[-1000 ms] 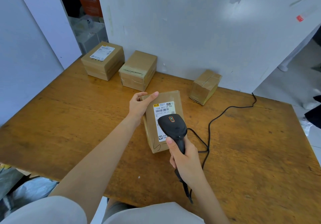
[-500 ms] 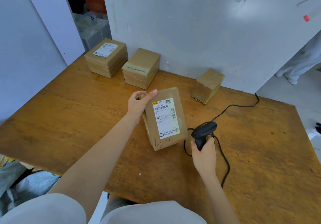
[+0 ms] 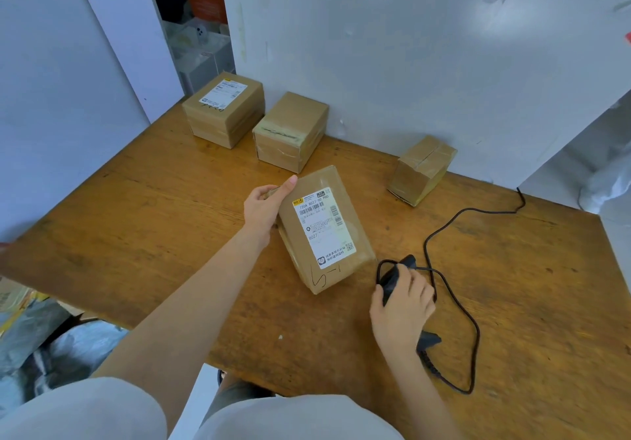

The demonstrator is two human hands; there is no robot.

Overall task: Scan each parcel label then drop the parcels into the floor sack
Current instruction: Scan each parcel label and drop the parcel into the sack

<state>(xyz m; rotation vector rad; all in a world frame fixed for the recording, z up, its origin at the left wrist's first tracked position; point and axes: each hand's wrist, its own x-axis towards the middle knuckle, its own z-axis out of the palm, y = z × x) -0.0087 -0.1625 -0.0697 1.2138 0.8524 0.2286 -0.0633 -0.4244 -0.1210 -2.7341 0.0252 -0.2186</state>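
A brown cardboard parcel (image 3: 324, 231) with a white label facing up stands tilted on the wooden table (image 3: 153, 221). My left hand (image 3: 264, 207) grips its upper left corner, thumb on top. To the right of the parcel, my right hand (image 3: 403, 303) holds the black barcode scanner (image 3: 392, 277), which lies low on the table with its head near the parcel's lower right corner. Its black cable (image 3: 454, 289) loops across the table. The grey floor sack (image 3: 68, 354) shows below the table's left front edge.
Three more taped parcels stand along the white back wall: one labelled (image 3: 223, 110) at the left, one plain (image 3: 290, 132) beside it, a small one (image 3: 421, 170) tipped against the wall at the right. The table's front edge runs close to my body.
My right hand has drawn the scanner away from above the label and lowered it onto the table right of the parcel. My left hand has kept its grip on the parcel's corner.
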